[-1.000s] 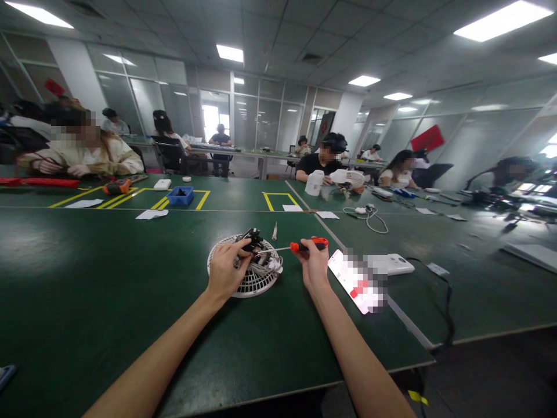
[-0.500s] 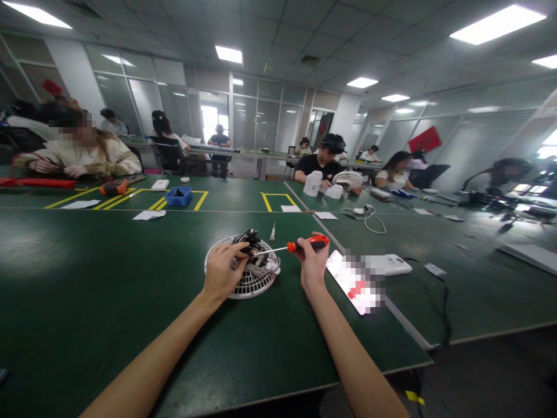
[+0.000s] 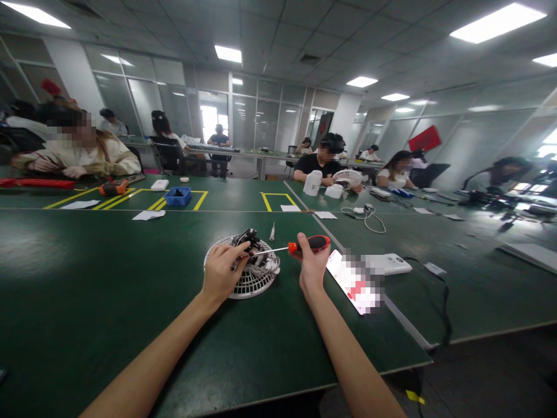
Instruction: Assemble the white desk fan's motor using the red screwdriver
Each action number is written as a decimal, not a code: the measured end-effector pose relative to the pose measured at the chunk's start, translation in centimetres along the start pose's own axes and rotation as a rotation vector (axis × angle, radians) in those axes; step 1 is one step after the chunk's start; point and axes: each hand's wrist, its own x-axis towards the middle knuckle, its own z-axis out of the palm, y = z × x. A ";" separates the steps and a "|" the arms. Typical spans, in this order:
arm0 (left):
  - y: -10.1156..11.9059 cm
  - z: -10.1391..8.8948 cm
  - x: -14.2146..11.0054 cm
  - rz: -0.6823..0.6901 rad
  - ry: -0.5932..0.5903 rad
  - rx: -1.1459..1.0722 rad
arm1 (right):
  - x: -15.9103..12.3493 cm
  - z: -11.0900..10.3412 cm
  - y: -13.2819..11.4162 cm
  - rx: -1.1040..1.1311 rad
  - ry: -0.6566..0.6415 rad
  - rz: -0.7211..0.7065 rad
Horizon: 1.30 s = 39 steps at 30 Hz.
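Green covers the table [image 3: 130, 331], which spreads beneath and around the left hand [image 3: 221, 270] and the right hand [image 3: 311, 268]. The largest thing within reach is the round white grille [image 3: 249, 288], lying under the left hand's fingers and out toward the right hand. The phone [image 3: 342, 273] lies just to the right of the right hand, its screen lit; a white case [image 3: 397, 264] sits farther right.

The screwdriver [image 3: 292, 247] bridges the two hands. The right hand is closed loosely round its red and black handle, thumb up along it, and the shaft runs across to the left hand's fingertips. The black part [image 3: 249, 237] sits on the grille just past those fingertips. The left hand is mostly closed, thumb and forefinger bent in to grip the black part's near side; whether they also touch the shaft's tip is too small to tell. A pale cord [image 3: 261, 268] bunches on the grille, right of the left thumb. Smallest is a slim pale piece [image 3: 272, 232], beyond and between the hands.

The step in hand looks like working a fastener on the black part. The next move seems to call for a seated tip, a steady left grip and a turn from the right wrist.
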 end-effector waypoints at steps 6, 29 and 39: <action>0.3 -0.3 0.2 0.129 0.047 0.046 | 0.2 0.1 -0.1 0.141 -0.030 0.309; 0.1 0.1 0.2 0.020 0.061 0.039 | 0.2 0.1 -0.4 0.206 -0.017 0.453; 0.3 0.5 0.4 0.038 0.107 -0.004 | 0.1 0.1 -0.4 0.168 0.024 0.438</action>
